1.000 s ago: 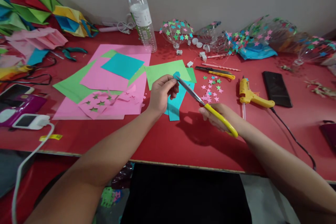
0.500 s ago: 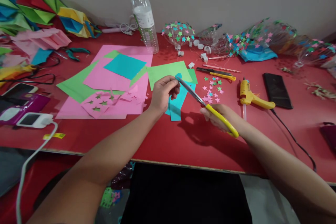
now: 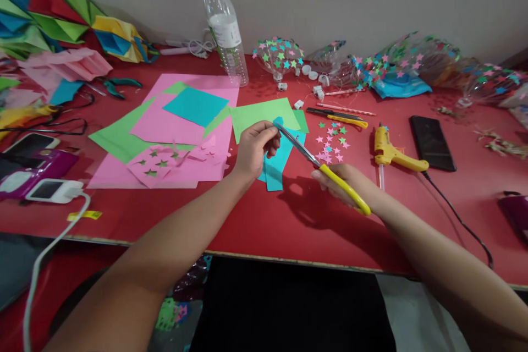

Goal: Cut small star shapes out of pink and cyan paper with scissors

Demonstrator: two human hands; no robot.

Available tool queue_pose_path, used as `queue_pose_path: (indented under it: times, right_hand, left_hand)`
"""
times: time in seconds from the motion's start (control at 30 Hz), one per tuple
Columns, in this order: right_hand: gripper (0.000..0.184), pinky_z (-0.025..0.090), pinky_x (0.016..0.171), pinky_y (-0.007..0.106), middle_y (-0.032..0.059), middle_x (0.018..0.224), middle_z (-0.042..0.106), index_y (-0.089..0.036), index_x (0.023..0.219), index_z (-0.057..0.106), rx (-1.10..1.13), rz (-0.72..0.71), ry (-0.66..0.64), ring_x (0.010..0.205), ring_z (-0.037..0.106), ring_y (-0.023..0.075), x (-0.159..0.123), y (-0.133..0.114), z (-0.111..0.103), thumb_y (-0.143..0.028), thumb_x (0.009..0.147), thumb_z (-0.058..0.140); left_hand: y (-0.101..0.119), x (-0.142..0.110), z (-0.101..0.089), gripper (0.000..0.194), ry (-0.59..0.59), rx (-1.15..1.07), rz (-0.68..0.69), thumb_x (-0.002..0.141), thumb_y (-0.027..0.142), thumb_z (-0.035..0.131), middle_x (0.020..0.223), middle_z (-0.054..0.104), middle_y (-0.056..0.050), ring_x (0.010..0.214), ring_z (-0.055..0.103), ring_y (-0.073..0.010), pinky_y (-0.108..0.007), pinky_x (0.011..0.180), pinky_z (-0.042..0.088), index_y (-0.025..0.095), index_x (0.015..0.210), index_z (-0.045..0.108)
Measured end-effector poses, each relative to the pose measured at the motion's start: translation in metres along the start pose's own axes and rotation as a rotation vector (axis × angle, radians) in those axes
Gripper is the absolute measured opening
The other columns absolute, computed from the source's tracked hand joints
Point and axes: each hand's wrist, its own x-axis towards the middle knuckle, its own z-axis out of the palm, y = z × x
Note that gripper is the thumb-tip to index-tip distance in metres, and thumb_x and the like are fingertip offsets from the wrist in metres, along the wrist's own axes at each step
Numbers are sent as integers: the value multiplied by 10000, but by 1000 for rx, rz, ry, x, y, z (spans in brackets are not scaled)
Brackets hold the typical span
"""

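Note:
Between the thumb and fingers of my left hand (image 3: 259, 146) is a small piece of blue paper (image 3: 278, 120). My right hand (image 3: 340, 184) grips a pair of scissors (image 3: 307, 155) with yellow handles, its blades pointing up and left. The blade tips meet the blue piece just beside my left fingertips. Below my hands lie blue paper strips (image 3: 274, 175), partly over a light green sheet (image 3: 264, 113). Several small paper stars (image 3: 332, 142) in pink, green and blue are scattered right of the blades.
Pink sheets (image 3: 105, 173) and other coloured paper lie left. A plastic bottle (image 3: 226, 33) stands behind. Star-covered clear bottle pieces (image 3: 278, 56) line the wall. Right are a box cutter (image 3: 346, 119), a yellow glue gun (image 3: 398, 157) with a cord, and a black phone (image 3: 433, 143).
The scissor tips and blue piece have barely shifted against each other. Both hands keep their hold, and the whole view has moved slightly.

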Motion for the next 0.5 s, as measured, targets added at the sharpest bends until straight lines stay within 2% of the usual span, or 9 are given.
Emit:
queue_pose_path:
  times: [0.27,0.5]
  right_hand:
    - [501,245,423,225,-66,468,376,-186,629,486,20,-17,-4,408,318,62,3,4,1,-634,848,535]
    - [498,269,389,212,-70,453,394,-181,648,511,57,15,-20,364,337,54,3,4,0,-643,828,558]
  left_hand:
    - [1,2,-3,182,-35,-18,36,766,242,568,500,547,24,382,457,-60,-195,357,329,186,593,554]
    - [2,5,-4,111,26,13,46,746,253,610,532,556,37,402,457,-52,-184,372,326,193,664,565]
